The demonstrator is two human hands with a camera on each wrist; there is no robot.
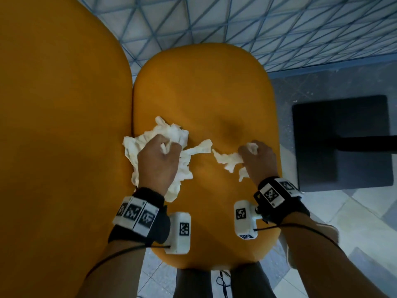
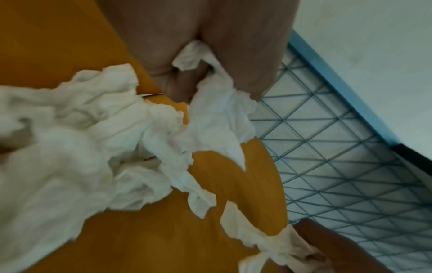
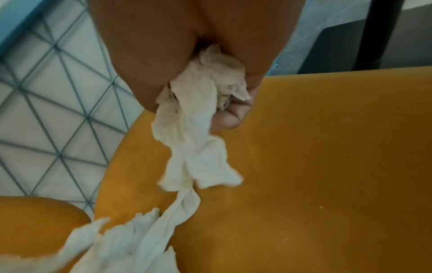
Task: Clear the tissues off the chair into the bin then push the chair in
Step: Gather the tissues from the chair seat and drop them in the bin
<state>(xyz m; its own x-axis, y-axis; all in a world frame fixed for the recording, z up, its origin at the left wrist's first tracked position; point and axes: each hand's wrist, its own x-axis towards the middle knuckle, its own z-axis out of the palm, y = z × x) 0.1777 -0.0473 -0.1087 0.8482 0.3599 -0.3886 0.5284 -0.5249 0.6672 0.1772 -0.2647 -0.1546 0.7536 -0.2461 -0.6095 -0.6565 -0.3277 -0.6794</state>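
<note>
White crumpled tissues (image 1: 169,134) lie on the orange chair seat (image 1: 204,89). My left hand (image 1: 160,155) grips a big wad of them near the seat's left edge; in the left wrist view the tissues (image 2: 217,118) hang from my curled fingers (image 2: 180,86). My right hand (image 1: 256,155) grips a smaller strip of tissue (image 1: 227,161) toward the right side of the seat. The right wrist view shows that strip (image 3: 194,140) trailing from my fist down onto the seat (image 3: 327,166). No bin is in view.
The orange chair back (image 1: 53,125) rises at the left. A black square base plate (image 1: 341,143) with a dark post lies on the floor to the right. A blue wire grid (image 1: 236,20) stands beyond the chair. Pale floor tiles show at the lower right.
</note>
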